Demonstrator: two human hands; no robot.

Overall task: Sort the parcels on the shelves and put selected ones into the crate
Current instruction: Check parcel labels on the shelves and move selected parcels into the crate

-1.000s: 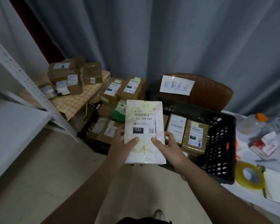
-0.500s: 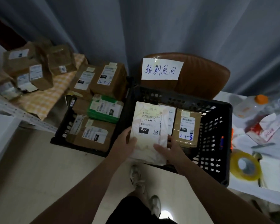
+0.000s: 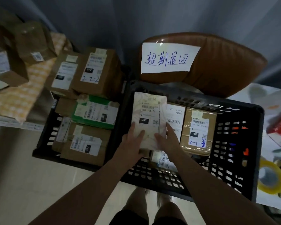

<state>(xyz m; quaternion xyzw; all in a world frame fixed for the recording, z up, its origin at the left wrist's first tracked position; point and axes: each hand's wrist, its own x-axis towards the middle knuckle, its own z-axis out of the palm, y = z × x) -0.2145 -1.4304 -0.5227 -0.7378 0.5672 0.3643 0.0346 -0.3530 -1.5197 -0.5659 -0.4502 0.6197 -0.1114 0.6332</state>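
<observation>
A flat white parcel (image 3: 148, 111) with a label marked 032 is inside the left half of the black crate (image 3: 238, 143). My left hand (image 3: 132, 140) grips its lower left corner, thumb on top. My right hand (image 3: 168, 140) grips its lower right corner the same way. Beside it in the crate lie a white-labelled parcel (image 3: 175, 117) and a brown taped box (image 3: 198, 130) marked 150. Another small parcel (image 3: 162, 159) lies under my right wrist.
A second black crate (image 3: 44, 140) on the left holds several brown boxes and a green one (image 3: 96, 111). A brown chair (image 3: 217, 65) with a handwritten paper sign (image 3: 167, 58) stands behind. A checked cloth (image 3: 23, 95) bears boxes. Yellow tape (image 3: 269, 176) lies at right.
Both hands have carried the white parcel forward and down, from in front of the crate into its left half. My view has moved closer over the crates.
</observation>
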